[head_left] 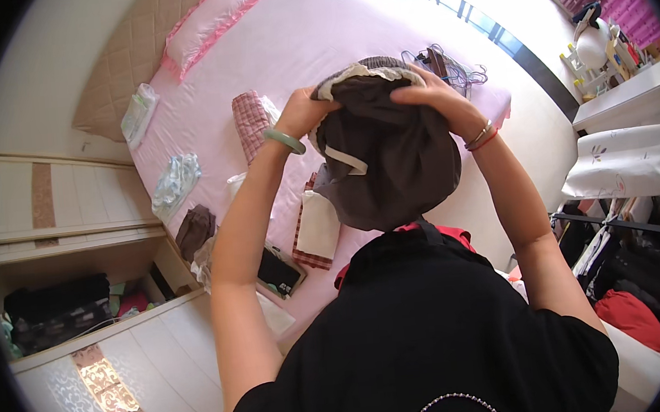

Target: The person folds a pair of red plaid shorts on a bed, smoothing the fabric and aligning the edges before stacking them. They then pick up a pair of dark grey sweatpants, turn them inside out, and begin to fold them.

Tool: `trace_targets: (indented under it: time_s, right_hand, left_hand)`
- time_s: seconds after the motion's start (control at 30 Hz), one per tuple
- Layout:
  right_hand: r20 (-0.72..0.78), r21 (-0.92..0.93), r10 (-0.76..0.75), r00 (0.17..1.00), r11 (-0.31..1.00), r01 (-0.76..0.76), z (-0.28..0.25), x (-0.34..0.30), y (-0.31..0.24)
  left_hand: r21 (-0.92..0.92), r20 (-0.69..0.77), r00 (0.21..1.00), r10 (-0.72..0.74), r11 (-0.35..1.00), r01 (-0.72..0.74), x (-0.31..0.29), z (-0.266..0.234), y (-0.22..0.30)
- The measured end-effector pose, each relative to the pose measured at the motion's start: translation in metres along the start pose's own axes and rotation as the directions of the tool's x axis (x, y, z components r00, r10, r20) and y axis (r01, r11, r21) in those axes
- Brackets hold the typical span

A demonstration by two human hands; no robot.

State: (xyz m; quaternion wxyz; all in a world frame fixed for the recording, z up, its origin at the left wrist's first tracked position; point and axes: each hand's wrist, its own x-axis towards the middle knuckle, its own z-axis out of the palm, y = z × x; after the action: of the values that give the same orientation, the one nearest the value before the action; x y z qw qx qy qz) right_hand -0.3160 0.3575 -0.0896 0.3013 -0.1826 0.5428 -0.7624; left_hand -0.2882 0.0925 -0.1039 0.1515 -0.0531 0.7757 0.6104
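Observation:
Both hands hold up a dark brown cloth piece (pixel 401 160) with a gathered, elastic-looking rim and a white inner edge. Its open rim faces me, and a short white strip hangs inside. My left hand (pixel 308 115) is closed on the rim's left side; a pale green bangle circles that wrist. Gripping the right side is my right hand (pixel 440 102), its thumb over the edge and the other fingers mostly hidden behind. Below the cloth, the body of the piece sags in a rounded shape. Whether it is a garment or a bag, I cannot tell.
A bed with a pink sheet (pixel 291 29) lies ahead, bearing a pillow (pixel 214 29), a folded checked cloth (pixel 251 125), plastic packets (pixel 177 186) and tangled cables (pixel 467 72). An open wardrobe (pixel 115 264) stands left; hanging clothes (pixel 626 266) are at right.

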Motion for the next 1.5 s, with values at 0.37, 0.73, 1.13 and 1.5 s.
trace_targets:
  time_s: [0.37,0.73,1.13,1.5]
  right_hand:
    - [-0.135,-0.354,-0.191,0.972,0.926,0.133,-0.007,0.016,0.024]
    - [-0.148,-0.824,-0.345,0.927,0.562,0.077,-0.001,0.004,0.026]
    - [-0.184,0.141,0.034,0.982,0.990,-0.008,0.007,0.000,0.033]
    - [-0.352,-0.876,-0.430,0.831,0.465,-0.130,0.006,0.004,0.031]
  left_hand:
    - [0.145,0.079,0.992,0.101,0.983,-0.111,-0.016,0.030,0.045]
    - [-0.347,0.104,0.994,0.017,0.938,0.020,-0.015,0.011,0.042]
    - [0.748,-0.173,0.956,0.237,0.663,-0.029,-0.006,0.032,0.023]
    - [-0.441,0.232,0.968,0.098,0.897,0.015,-0.023,0.036,0.040]
